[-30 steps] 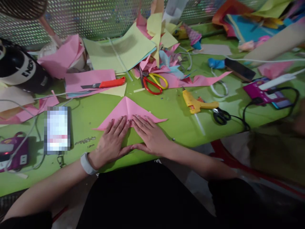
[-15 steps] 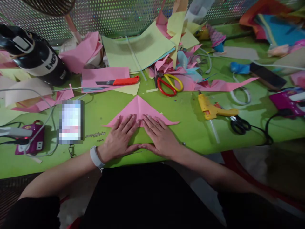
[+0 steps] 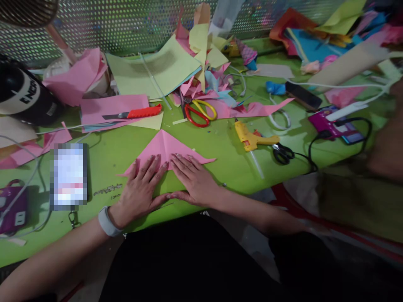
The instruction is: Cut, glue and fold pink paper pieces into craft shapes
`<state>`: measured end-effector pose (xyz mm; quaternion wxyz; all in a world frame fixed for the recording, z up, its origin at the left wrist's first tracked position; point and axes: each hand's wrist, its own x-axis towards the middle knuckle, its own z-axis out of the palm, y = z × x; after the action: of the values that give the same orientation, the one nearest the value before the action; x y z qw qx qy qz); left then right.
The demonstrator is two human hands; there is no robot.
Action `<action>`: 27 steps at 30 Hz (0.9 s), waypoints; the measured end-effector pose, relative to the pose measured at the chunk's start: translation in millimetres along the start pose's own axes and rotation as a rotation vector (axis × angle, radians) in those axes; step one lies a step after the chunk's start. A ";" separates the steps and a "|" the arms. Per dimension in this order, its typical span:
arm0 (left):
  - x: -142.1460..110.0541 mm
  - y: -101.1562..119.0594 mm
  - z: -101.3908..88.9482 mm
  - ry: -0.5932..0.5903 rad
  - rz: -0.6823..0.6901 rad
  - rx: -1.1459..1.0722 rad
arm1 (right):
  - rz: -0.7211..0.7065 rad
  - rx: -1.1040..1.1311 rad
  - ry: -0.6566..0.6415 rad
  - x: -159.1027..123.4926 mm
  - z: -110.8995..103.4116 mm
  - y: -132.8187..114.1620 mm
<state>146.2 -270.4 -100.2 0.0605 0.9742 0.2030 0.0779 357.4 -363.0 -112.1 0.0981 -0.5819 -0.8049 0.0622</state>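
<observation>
A folded pink sheet of paper [image 3: 163,144] lies flat on the green table [image 3: 195,136], its peak pointing away from me and a crease down its middle. My left hand [image 3: 140,188] presses on its lower left part with fingers stretched out. On the lower right part rests my right hand [image 3: 192,178], also flat with the fingers extended. The thumbs meet near the table's front edge. Both hands cover the paper's lower middle edge.
Beyond the paper lie a red utility knife [image 3: 145,111] and red-and-yellow-handled scissors [image 3: 198,115]. To the right are a yellow glue gun [image 3: 252,138] and black scissors [image 3: 282,154]. A blurred-out phone [image 3: 69,176] lies left, near a black bottle [image 3: 25,94]. Another person [image 3: 387,134] is at right.
My view has swung to the right, so things on the table appear farther left and another person shows at the right edge. Both hands stay flat on the pink paper.
</observation>
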 end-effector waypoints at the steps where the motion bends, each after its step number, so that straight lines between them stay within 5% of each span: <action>1: 0.3 -0.3 0.0 0.002 0.000 -0.001 | 0.003 0.000 0.006 0.4 -0.6 -0.3; 27: -0.2 1.2 -0.8 0.001 0.002 0.002 | -0.007 -0.020 0.002 -2.1 0.2 -0.2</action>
<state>146.3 -271.5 -99.2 0.0591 0.9745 0.2021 0.0783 357.8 -365.0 -112.4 0.0931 -0.5801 -0.8074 0.0531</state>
